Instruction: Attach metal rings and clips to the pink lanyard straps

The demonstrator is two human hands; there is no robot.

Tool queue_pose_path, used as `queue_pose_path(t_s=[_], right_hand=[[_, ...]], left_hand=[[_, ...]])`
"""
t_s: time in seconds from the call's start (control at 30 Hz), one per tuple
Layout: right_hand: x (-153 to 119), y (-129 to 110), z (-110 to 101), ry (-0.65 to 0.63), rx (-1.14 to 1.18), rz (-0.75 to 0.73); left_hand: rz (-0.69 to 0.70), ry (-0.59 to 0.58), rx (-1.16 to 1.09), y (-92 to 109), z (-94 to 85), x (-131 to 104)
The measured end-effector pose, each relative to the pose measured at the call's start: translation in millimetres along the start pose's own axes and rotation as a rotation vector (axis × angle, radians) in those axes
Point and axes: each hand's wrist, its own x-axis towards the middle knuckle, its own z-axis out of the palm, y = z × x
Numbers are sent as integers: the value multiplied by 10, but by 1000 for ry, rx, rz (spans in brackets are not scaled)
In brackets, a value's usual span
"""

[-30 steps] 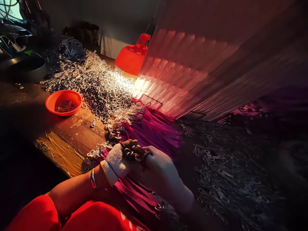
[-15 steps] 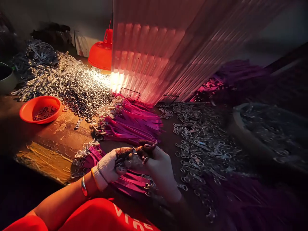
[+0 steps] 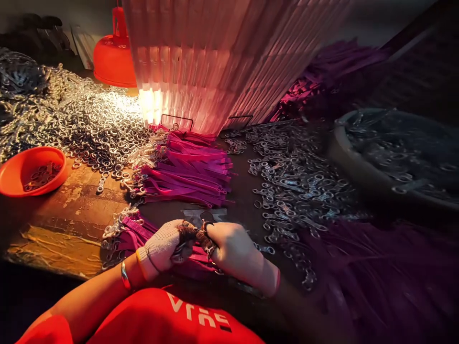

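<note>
Both my hands wear pale knit gloves with dark, worn fingertips, and they meet fingertip to fingertip above the bench. My left hand (image 3: 163, 246) is closed, with small metal clasps (image 3: 182, 251) partly showing in its palm. Closed in a pinch, my right hand (image 3: 236, 251) touches the left fingertips; the small piece between them is hidden. Under and beside the hands lie purple straps (image 3: 134, 234) with metal clasps at their ends. A larger bundle of purple straps (image 3: 186, 174) lies just beyond the hands.
A heap of metal clasps (image 3: 89, 114) lies at the left under a red lamp (image 3: 114, 59). An orange bowl (image 3: 53, 184) stands before it. Corrugated clear sheeting (image 3: 201, 62) rises at the back. More loose clasps (image 3: 297, 177) and a large tub (image 3: 339, 138) are at the right.
The view has shifted, so the bench things appear further left and higher. My right hand has turned, its knuckles now upward, and sits level against the left fingertips.
</note>
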Motion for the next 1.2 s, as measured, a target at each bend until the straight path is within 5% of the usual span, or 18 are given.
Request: queue_pose_path(t_s=[0.2, 0.33, 0.43, 0.67, 0.83, 1.0, 1.2], right_hand=[[-85, 62, -4, -32, -28, 126], [-40, 359, -70, 113, 75, 336], [122, 618, -102, 268, 26, 343], [540, 764, -78, 252, 20, 268], [256, 515, -181, 326, 597, 40], [-133, 202, -237, 174, 801, -21], [-417, 97, -40, 218, 517, 16]], left_hand=[[-229, -79, -314, 123, -31, 139], [-311, -88, -514, 231, -81, 196], [-287, -2, -470, 293, -37, 214], [16, 102, 48, 608, 236, 323], [483, 164, 786, 832, 304, 303], [424, -65, 983, 612, 334, 76], [13, 112, 434, 142, 188, -175]])
